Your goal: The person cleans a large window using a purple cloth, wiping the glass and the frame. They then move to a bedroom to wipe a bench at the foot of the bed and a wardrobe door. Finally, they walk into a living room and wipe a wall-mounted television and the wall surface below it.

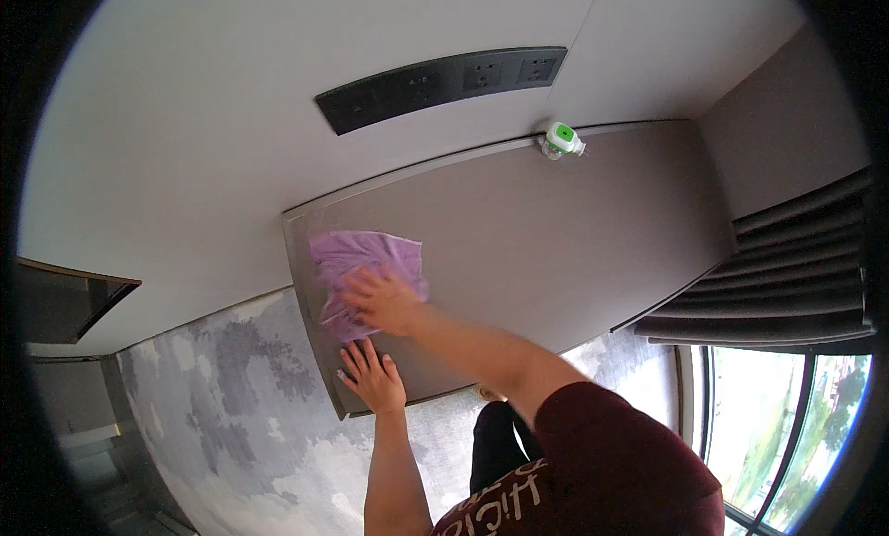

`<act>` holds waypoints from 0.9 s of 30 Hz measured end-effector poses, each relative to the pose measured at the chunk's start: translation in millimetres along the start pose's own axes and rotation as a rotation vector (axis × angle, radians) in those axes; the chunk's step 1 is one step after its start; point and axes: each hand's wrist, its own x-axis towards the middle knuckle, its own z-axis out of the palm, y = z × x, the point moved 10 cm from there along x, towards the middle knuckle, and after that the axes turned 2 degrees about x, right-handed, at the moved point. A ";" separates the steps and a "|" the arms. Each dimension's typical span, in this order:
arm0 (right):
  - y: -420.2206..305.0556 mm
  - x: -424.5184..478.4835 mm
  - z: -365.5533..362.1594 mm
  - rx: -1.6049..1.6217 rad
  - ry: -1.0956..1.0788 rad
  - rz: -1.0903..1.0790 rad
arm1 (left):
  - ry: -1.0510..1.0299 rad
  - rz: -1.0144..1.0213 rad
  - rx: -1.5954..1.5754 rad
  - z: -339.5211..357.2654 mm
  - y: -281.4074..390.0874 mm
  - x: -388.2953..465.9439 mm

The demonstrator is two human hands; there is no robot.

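A purple cloth (368, 247) lies spread over the left end of a grey-brown desktop (528, 237). My right hand (382, 300), somewhat blurred, is over the cloth with its fingers spread; it does not grip the fabric. My left hand (375, 379) rests with fingers apart on the desktop's near left part, just below the cloth's lower edge. It holds nothing.
A small white and green plug-in device with a clear bottle (561, 140) stands at the desk's back edge. Above it, a black socket strip (444, 84) is set in the pale wall. Dark curtains (799, 272) hang at the right, beside a window (757, 404). A patterned grey carpet (243, 411) covers the floor.
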 end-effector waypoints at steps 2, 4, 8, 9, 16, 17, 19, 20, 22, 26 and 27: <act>43.1 -44.1 -41.7 -0.049 -0.039 0.121 | -0.008 -0.017 -0.016 1.2 -3.1 -2.0; 100.1 -109.1 -85.1 -0.123 -0.100 0.306 | -0.026 -0.025 -0.022 -1.3 0.1 -0.4; 213.4 -263.6 -161.8 -0.347 -0.048 0.764 | -0.027 -0.036 -0.012 -2.7 0.0 -1.3; 243.4 -303.6 -177.0 -0.475 0.010 0.863 | -0.012 -0.020 -0.016 -4.7 2.2 -0.8; 253.4 -280.2 -181.7 -0.607 0.210 1.175 | -0.029 -0.019 -0.003 -4.4 4.4 1.7; 229.6 -247.7 -163.8 -0.668 0.263 0.970 | -0.035 -0.013 0.004 -3.8 6.5 3.1; 158.9 -182.9 -129.6 -0.483 0.141 0.738 | -0.039 -0.028 0.003 -2.6 3.8 -0.1; 127.7 -168.7 -108.7 -0.446 0.058 0.669 | -0.036 -0.027 -0.008 -4.5 5.3 0.3; 58.0 -157.1 -77.2 -0.300 -0.194 0.478 | -0.027 -0.033 -0.018 -5.0 4.5 0.1; -18.0 -221.6 -42.8 -0.185 -0.458 0.123 | -0.018 -0.024 -0.045 0.2 -1.3 -3.4; -23.7 -243.1 -40.9 -0.172 -0.506 0.060 | -0.030 -0.035 -0.065 0.1 -2.9 -4.5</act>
